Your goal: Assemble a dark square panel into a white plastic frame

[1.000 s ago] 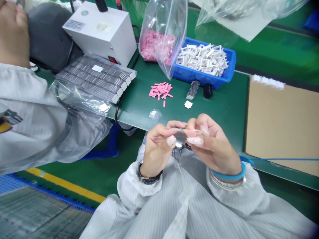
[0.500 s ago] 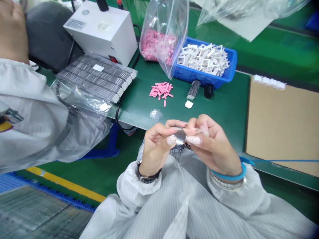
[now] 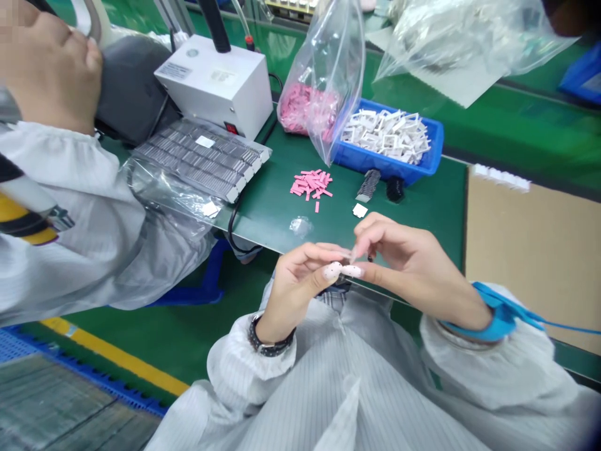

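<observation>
In front of my lap, at the table's near edge, my left hand (image 3: 298, 279) pinches a small shiny silver piece that its fingers now almost wholly cover. The thumb and fingertips of my right hand (image 3: 406, 260) come together at the same spot, touching or almost touching the left fingertips. What the right fingers grip is hidden. Just beyond the hands lie a small white square piece (image 3: 360, 210), a row of thin grey pieces (image 3: 369, 185) and a black round part (image 3: 394, 188). Pink strips (image 3: 311, 183) form a loose pile, with a clear crumpled bit (image 3: 300, 226) nearer me.
A blue bin (image 3: 434, 147) of white frames stands behind, beside a clear bag (image 3: 328, 69) of pink strips. A white box device (image 3: 220, 81) and a tray of grey pieces (image 3: 201, 156) are at left, near a co-worker's arm (image 3: 61, 163). Cardboard (image 3: 530, 250) lies right.
My right hand has shifted right and its wrist has swung outward, its fingertips still at the left ones. The silver piece shows less. The whole view has shifted slightly.
</observation>
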Demonstrator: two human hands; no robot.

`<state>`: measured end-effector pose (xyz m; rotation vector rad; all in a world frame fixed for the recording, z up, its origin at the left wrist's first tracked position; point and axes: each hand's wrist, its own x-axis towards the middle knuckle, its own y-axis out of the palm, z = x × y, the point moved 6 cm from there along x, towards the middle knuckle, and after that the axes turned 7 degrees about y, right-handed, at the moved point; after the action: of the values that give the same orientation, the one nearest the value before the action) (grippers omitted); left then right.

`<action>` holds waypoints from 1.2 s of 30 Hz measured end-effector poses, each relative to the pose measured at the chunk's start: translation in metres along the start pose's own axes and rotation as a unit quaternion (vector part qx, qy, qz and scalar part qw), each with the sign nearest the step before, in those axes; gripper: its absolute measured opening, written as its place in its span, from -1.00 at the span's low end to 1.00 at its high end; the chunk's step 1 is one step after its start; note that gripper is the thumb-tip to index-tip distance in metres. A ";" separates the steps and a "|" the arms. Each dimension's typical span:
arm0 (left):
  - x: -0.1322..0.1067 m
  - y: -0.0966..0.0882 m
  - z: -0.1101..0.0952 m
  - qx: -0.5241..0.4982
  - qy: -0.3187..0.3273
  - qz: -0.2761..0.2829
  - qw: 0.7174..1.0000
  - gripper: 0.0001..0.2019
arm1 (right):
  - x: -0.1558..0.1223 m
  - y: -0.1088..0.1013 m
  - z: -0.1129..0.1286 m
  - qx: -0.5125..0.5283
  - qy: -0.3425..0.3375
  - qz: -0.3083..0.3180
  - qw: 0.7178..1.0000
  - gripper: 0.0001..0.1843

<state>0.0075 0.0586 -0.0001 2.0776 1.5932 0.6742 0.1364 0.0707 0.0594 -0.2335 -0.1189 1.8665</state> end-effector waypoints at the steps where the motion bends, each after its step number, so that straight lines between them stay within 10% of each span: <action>1: -0.001 -0.002 0.000 0.003 -0.002 -0.004 1.000 -0.90 | 0.003 -0.001 0.002 -0.033 -0.008 0.012 0.999 -0.81; 27: -0.012 -0.030 0.010 -0.128 -0.064 -0.021 0.990 -0.78 | 0.035 0.035 0.005 -0.120 -0.014 0.162 0.979 -0.81; 32: -0.011 -0.028 0.006 -0.175 -0.060 0.006 0.983 -0.76 | 0.058 0.018 0.002 -0.043 -0.087 -0.007 0.995 -0.81; 36: -0.009 -0.036 -0.001 -0.201 -0.031 -0.043 0.978 -0.78 | 0.075 0.020 -0.015 -0.239 -0.226 -0.137 0.934 -0.89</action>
<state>-0.0223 0.0592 -0.0222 1.7101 1.3698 0.8162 0.0994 0.1356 0.0333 -0.1055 -0.8852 1.5570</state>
